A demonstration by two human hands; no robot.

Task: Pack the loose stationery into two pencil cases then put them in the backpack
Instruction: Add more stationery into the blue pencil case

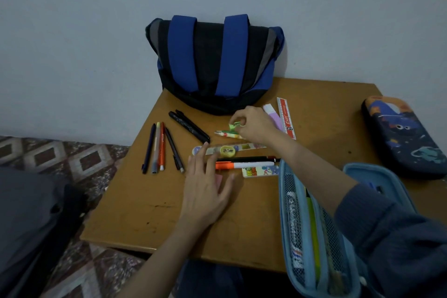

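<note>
A blue and black backpack [214, 63] leans on the wall at the back of the wooden table [135, 210]. An open light-blue pencil case [312, 232] with pens inside lies at the front right. A dark printed pencil case [401, 135] lies shut at the far right. My right hand [254, 126] pinches a small green eraser [235, 126] above a green pencil [223, 133]. My left hand [205, 189] lies flat with straight fingers near a yellow sharpener [227, 151], a patterned ruler [251, 146] and an orange marker [242, 165].
Several pens [158, 147] lie in a row at the left, two black markers [189, 126] beyond them. A red ruler [286, 117], a purple eraser [273, 115] and a printed white eraser [260, 172] lie on the table. Patterned floor and a dark bag [33, 220] are at the left.
</note>
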